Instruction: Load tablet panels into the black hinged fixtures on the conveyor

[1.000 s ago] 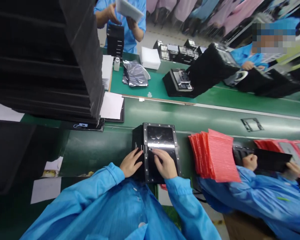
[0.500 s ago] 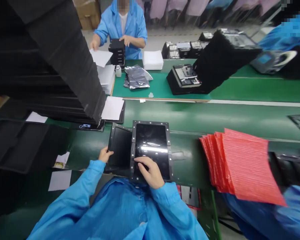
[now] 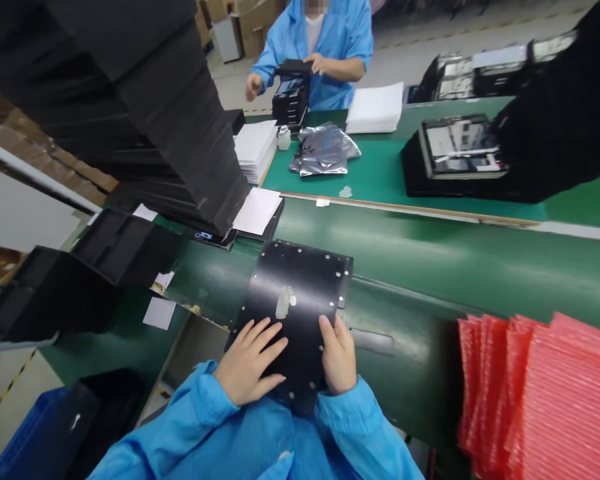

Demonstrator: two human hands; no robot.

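Observation:
In front of me at the bench edge lies a flat black riveted plate, with a worn pale patch near its middle. A thin dark edge shows beneath its right side; what lies under it is otherwise hidden. My left hand rests flat on the plate's lower left part, fingers spread. At the right edge, my right hand grips the plate, thumb on top. A white sheet on a black board lies just beyond the plate.
A tall stack of black trays leans at the left. Red bubble bags are piled at the right. Across the bench, a person in blue handles a black stack. Silver bags and white sheets lie there.
The glossy dark screen in its riveted frame no longer shows; a plain riveted plate faces up instead. My left hand has moved from the left frame's edge onto it. The view has turned left.

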